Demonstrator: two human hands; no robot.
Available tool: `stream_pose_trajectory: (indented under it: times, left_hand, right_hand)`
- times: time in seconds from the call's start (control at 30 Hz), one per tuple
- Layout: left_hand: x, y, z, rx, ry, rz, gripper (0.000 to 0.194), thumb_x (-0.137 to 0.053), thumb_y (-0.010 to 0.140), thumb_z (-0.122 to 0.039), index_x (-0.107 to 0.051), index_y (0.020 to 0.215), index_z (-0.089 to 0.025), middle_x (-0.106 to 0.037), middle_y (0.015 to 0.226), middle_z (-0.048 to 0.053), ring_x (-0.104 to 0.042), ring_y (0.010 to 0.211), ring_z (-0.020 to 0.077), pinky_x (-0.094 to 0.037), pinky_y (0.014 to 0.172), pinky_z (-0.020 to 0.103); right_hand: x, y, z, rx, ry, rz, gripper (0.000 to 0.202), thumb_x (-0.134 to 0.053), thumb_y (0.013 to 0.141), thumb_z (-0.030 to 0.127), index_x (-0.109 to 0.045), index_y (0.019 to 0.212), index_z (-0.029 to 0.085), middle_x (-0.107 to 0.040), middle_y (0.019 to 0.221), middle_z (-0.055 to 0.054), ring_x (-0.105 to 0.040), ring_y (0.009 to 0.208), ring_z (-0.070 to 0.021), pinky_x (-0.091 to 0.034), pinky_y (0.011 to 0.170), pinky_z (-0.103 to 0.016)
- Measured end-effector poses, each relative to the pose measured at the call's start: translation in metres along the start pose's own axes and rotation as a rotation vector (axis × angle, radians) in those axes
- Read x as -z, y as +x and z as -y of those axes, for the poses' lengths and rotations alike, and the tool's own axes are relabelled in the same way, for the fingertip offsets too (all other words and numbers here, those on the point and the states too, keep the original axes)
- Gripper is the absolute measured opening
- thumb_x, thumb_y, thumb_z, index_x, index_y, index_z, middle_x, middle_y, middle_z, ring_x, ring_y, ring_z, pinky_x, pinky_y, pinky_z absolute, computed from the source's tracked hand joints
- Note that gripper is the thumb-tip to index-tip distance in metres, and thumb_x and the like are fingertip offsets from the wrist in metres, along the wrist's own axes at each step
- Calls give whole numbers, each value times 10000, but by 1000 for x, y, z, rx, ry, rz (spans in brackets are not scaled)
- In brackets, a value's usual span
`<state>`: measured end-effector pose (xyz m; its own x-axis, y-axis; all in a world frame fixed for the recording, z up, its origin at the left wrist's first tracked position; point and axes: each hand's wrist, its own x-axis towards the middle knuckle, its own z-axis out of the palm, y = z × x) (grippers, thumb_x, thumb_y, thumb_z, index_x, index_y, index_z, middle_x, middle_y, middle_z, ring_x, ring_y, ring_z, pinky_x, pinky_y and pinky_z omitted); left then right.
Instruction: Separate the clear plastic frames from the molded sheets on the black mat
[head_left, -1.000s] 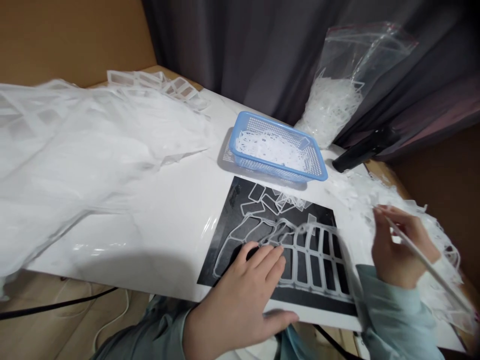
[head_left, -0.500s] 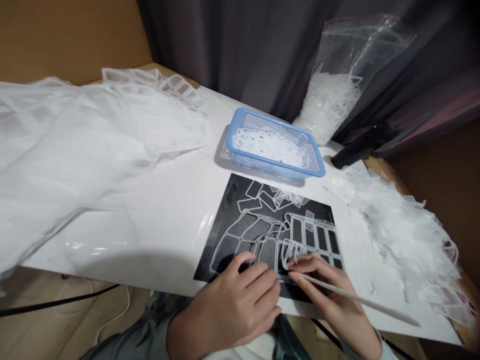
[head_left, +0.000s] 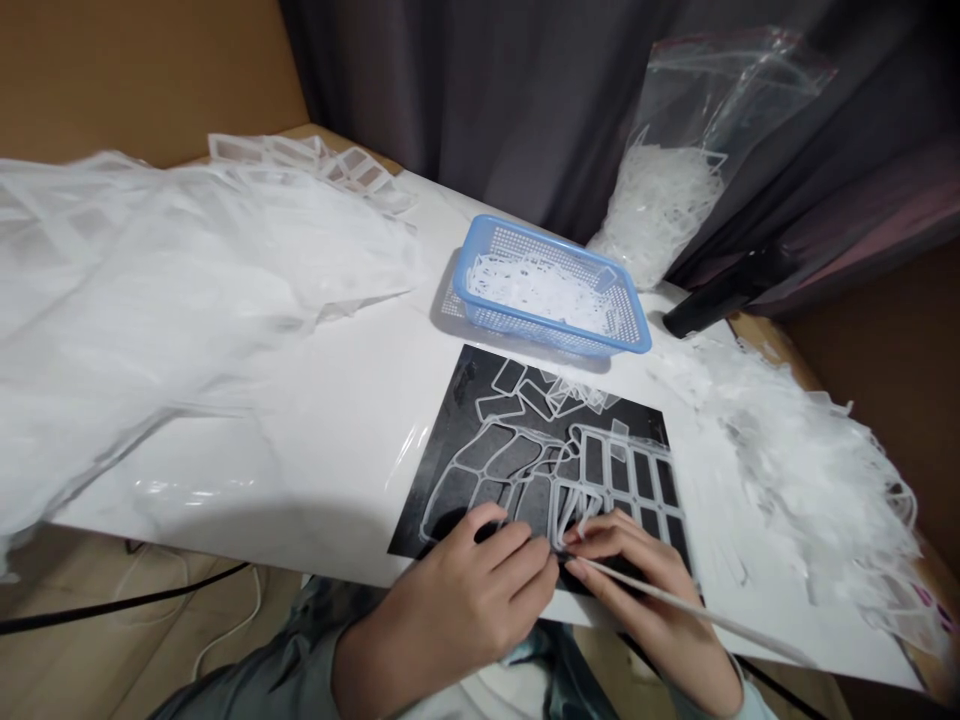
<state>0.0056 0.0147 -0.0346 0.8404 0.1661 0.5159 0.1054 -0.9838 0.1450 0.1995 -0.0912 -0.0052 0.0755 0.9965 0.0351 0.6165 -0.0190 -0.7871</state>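
A translucent sheet (head_left: 649, 480) of joined rectangular frames lies on a black mat (head_left: 442, 455), its left part loose and bent. My left hand (head_left: 480, 590) is curled over the near edge of the sheet, and whatever its fingers grip is hidden. Closed in a pinch, my right hand (head_left: 645, 575) holds a slim pale stick (head_left: 697, 607) that slants down to the right, its tip close to my left fingers. Several thin loose strips (head_left: 581, 508) of the sheet bunch up beside the right fingertips. Small loose rectangular rings (head_left: 510, 378) lie at the mat's far side.
Behind the mat stands a blue basket (head_left: 553, 325) of small white pieces. A clear zip bag (head_left: 660, 200) of similar pieces leans near a black cylindrical object (head_left: 712, 300). Translucent sheets (head_left: 187, 270) are heaped at left, and scrap (head_left: 817, 480) is piled at right.
My right hand has shifted slightly left and nearer to me with the stick, closer to my left hand. The loose strips beside it have moved. My left hand has hardly moved.
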Motion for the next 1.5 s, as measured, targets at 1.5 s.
stream_pose_trajectory:
  times: [1.5]
  left_hand:
    - [-3, -2, 2, -10, -30, -45, 144, -517, 939, -184, -647, 961, -124, -624, 910, 7, -509, 860, 166, -312, 912, 444]
  right_hand:
    - [27, 21, -8, 362, -729, -327, 193, -563, 928, 64, -663, 1074, 140, -697, 1039, -132, -651, 921, -214, -539, 775, -339]
